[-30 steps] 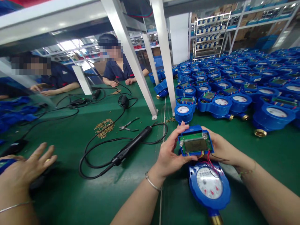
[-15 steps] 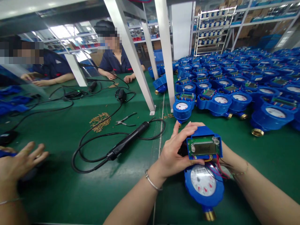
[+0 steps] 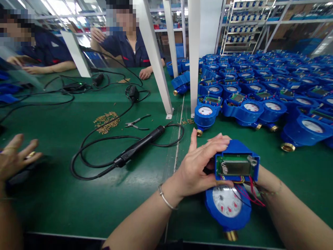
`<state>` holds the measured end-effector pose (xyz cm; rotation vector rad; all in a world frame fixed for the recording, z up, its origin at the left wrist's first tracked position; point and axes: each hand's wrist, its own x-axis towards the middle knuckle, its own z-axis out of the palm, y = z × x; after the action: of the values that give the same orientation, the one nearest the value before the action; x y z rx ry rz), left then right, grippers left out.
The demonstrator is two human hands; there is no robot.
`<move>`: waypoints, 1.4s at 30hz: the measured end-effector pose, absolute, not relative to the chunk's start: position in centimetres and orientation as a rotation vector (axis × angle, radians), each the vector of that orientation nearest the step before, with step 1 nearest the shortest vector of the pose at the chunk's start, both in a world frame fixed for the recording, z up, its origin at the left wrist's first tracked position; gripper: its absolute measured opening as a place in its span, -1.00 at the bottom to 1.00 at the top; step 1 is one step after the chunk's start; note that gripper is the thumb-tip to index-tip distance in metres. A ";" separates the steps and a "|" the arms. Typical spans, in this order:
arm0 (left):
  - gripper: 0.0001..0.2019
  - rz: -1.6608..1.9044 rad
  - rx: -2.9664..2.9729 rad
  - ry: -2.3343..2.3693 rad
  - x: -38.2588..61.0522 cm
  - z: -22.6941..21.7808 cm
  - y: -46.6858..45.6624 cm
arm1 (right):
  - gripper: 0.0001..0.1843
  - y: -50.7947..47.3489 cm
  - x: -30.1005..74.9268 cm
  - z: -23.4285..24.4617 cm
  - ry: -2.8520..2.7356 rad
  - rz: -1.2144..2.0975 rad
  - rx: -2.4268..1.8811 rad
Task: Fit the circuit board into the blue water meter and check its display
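Observation:
My left hand (image 3: pixel 195 170) cups the left side of a blue meter electronics module (image 3: pixel 236 161), its fingers passing behind the blue housing. The module's green circuit board and small LCD face me. My right hand (image 3: pixel 262 184) holds the right side, mostly hidden behind the module. Red and multicoloured wires (image 3: pixel 249 192) run down to a blue water meter body (image 3: pixel 226 203) with a white dial and brass pipe end, lying on the green bench (image 3: pixel 52 208) beneath my hands. A co-worker's hand (image 3: pixel 15 156) with a ring is spread at the far left.
An electric screwdriver (image 3: pixel 139 146) with a black cable lies left of my hands, beyond it pliers (image 3: pixel 136 122) and a pile of small brass screws (image 3: pixel 106 122). White posts (image 3: pixel 194 59) rise ahead. Many blue water meters (image 3: pixel 260 97) cover the bench to the right; co-workers (image 3: pixel 125 45) sit opposite.
The module has shifted right and tilted in my hands, showing more of its board edge. The whole scene has slid lower in view. The opposite co-worker has raised one hand.

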<state>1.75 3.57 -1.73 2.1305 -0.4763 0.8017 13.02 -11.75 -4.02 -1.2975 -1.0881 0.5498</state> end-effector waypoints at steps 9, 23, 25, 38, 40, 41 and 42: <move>-0.15 0.870 2.125 -0.394 1.5 -1.6 3.5 | -0.55 -12.4 12.7 -3.3 -1.022 0.430 -1.458; -0.20 0.750 2.108 -0.406 1.7 -1.3 4.0 | -0.50 -12.3 12.2 -2.0 -0.945 0.298 -1.533; -0.24 0.775 2.098 -0.429 1.7 -1.3 4.1 | -0.52 -12.1 12.3 -2.0 -0.980 0.298 -1.562; -0.35 0.793 2.115 -0.159 1.1 -1.5 4.0 | -0.72 -13.6 15.2 -2.0 -0.967 0.484 -1.600; -0.37 0.783 2.111 -0.130 1.1 -1.5 4.3 | -0.78 -14.6 15.4 -1.7 -0.765 0.362 -1.526; -0.37 0.788 2.116 -0.111 1.1 -1.4 4.3 | -0.81 -15.1 15.2 -1.5 -0.680 0.275 -1.467; -0.38 0.801 2.127 -0.092 1.1 -1.3 4.4 | -0.81 -15.4 14.7 -1.3 -0.634 0.199 -1.413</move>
<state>1.06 4.36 -1.35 2.1270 -0.0924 0.8007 14.73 -15.41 -1.29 -1.4127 -0.6341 0.1987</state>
